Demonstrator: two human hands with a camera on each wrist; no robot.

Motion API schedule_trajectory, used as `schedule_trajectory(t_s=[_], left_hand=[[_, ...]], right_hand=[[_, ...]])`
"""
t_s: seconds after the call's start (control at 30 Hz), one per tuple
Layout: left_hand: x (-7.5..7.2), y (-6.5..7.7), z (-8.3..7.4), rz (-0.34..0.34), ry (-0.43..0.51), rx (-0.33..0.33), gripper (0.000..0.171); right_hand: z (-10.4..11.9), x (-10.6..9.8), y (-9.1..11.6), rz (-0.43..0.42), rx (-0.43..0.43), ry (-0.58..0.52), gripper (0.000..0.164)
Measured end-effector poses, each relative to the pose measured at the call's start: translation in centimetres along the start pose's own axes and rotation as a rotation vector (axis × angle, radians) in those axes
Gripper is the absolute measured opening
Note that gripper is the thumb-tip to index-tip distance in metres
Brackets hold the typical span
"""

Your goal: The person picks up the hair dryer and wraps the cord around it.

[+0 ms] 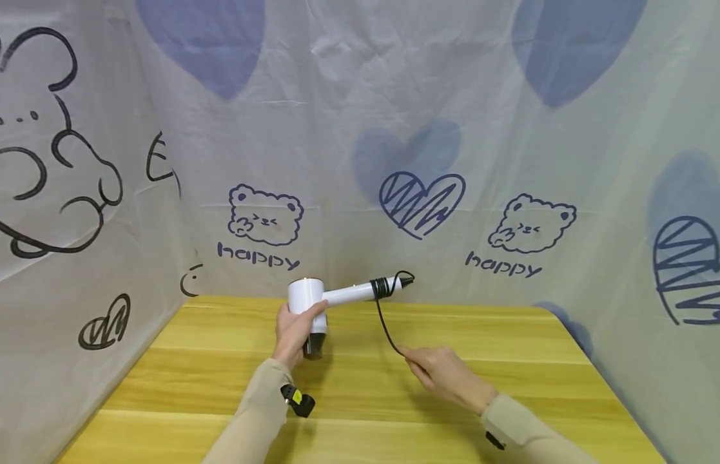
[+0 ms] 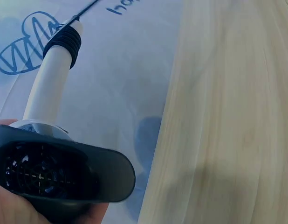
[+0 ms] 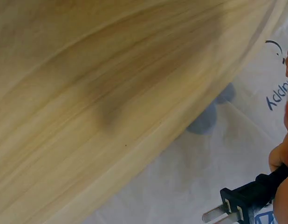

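A white hair dryer (image 1: pixel 306 296) is held up over the table, its handle pointing right and its black nozzle (image 1: pixel 314 346) downward. My left hand (image 1: pixel 292 332) grips it round the barrel; in the left wrist view the nozzle's dark opening (image 2: pixel 46 172) faces the camera. Black cord (image 1: pixel 381 288) is wound in several turns round the handle's end. From there a loose length runs down to my right hand (image 1: pixel 447 374), which pinches the cord near its two-pin plug (image 3: pixel 246 200). The plug's prongs stick out beyond the fingers in the right wrist view.
A yellow wood-grain table (image 1: pixel 371 412) lies beneath both hands. Behind and at the sides hangs a pale curtain (image 1: pixel 348 154) printed with hearts and bears, close to the table's back edge. Dark wrist cameras sit on both sleeves.
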State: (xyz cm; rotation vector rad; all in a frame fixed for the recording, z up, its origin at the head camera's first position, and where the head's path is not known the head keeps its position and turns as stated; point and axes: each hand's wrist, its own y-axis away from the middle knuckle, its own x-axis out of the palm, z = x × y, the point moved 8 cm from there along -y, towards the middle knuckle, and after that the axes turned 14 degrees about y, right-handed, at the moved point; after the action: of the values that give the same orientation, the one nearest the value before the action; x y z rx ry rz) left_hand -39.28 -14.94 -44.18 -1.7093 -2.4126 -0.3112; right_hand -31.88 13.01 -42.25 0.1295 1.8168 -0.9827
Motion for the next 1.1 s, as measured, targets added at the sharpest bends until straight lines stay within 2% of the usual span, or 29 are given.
schedule_trajectory(t_s=[0.07, 0.17, 0.23, 0.3, 0.4, 0.53, 0.7, 0.87, 1.0, 1.1], left_hand=[[0.2, 0.1, 0.1, 0.021, 0.041, -0.024, 0.077], [0.6, 0.3, 0.5, 0.066, 0.087, -0.078, 0.074], [0.9, 0.4, 0.7, 0.103, 0.107, -0.113, 0.074], [1.2, 0.6, 1.0, 0.137, 0.115, -0.152, 0.075], [1.5, 0.9, 1.6, 0.182, 0.126, -0.201, 0.075], [1.8, 1.1, 2.1, 0.235, 0.141, -0.245, 0.074], [2.4, 1.3, 2.2, 0.304, 0.141, -0.253, 0.078], [2.4, 1.4, 2.2, 0.328, 0.123, -0.275, 0.078], [2.5, 1.4, 2.0, 0.358, 0.086, -0.258, 0.075], [2.6, 1.5, 1.9, 0.384, 0.043, -0.231, 0.071]], right_hand=[[-0.8, 0.8, -0.1, 0.086, 0.072, -0.023, 0.034], [-2.8, 2.2, -0.2, 0.222, 0.215, -0.128, 0.033], [-4.3, 3.0, -0.3, 0.283, 0.306, -0.196, 0.031], [-5.6, 3.4, -0.3, 0.311, 0.370, -0.231, 0.028], [-6.9, 3.7, -0.6, 0.331, 0.423, -0.246, 0.022], [-7.4, 4.2, -1.0, 0.412, 0.465, -0.295, 0.021], [-8.6, 4.7, -1.6, 0.488, 0.525, -0.320, 0.025], [-10.7, 3.9, -1.9, 0.470, 0.592, -0.268, 0.033], [-11.5, 3.2, -2.5, 0.441, 0.551, -0.246, 0.034], [-11.6, 2.4, -2.9, 0.410, 0.502, -0.222, 0.020]])
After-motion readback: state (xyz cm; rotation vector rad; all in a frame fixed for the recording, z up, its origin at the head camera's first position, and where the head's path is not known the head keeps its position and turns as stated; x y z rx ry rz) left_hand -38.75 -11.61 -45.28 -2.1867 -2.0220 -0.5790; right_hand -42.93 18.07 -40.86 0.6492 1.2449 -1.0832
